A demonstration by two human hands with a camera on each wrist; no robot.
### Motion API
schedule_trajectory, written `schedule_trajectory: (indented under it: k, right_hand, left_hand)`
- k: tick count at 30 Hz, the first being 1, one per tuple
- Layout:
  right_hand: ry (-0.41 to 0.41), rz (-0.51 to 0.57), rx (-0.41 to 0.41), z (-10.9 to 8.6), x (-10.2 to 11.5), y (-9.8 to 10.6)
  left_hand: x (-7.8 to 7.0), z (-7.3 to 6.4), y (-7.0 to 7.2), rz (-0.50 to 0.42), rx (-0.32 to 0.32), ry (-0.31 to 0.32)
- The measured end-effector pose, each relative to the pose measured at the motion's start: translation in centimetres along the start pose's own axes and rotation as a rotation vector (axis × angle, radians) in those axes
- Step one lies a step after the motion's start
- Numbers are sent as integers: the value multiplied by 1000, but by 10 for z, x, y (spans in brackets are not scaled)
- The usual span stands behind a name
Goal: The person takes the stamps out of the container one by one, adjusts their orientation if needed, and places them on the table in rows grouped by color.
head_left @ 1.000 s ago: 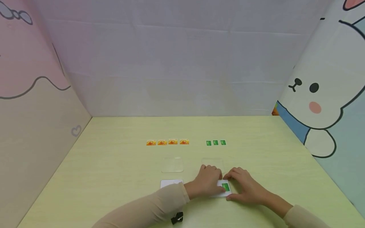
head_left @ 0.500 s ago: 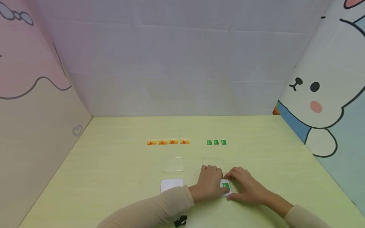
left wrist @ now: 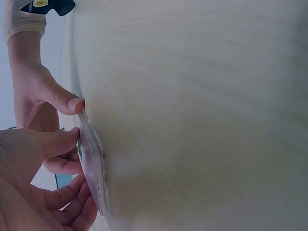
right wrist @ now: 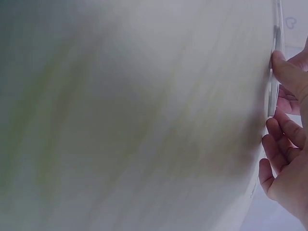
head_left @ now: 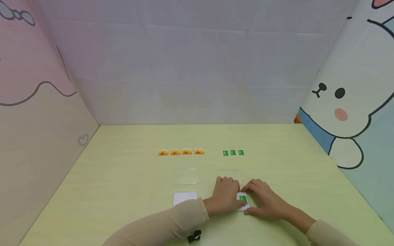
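A flat white case point(head_left: 246, 207) with clear edges lies on the table, a green sticker point(head_left: 242, 198) on its top. My left hand point(head_left: 225, 195) covers its left part; the thumb presses the sticker while the other fingers curl at the far edge. With thumb and fingers at the near and far edges, my right hand point(head_left: 266, 201) holds the case's right end. The left wrist view shows the case point(left wrist: 94, 166) edge-on, the left thumb on its top. In the right wrist view only a thin side of the case point(right wrist: 273, 94) appears.
Another flat white case point(head_left: 185, 196) lies left, partly behind the left sleeve point(head_left: 172, 218). Beyond are two clear plastic lids, one left point(head_left: 186, 176) and one right point(head_left: 230, 173). Farther back are several orange stickers point(head_left: 175, 152) and three green stickers point(head_left: 233, 152). Printed cloth walls surround the table.
My left hand has shifted slightly right over the case, its thumb sliding across the green sticker and covering more of the white top. The right hand has stayed in place.
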State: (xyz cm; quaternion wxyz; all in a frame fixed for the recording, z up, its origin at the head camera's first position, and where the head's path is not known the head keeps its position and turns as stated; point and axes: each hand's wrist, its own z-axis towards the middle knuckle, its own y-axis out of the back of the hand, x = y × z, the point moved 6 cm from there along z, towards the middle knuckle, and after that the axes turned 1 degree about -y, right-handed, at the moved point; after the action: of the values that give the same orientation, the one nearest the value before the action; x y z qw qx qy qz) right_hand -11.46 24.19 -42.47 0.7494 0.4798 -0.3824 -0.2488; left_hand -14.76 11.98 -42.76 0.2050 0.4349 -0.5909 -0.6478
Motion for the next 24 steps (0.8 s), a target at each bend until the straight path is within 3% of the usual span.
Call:
schedule_trajectory:
  k: [11,24]
  right_hand:
    - [24,-7,-17,0,-1,-2]
    - [-10,-3,13,0,-1,-2]
  left_hand:
    - [0,-1,1,-11,-5,-1]
    - [1,1,0,-2,2,12]
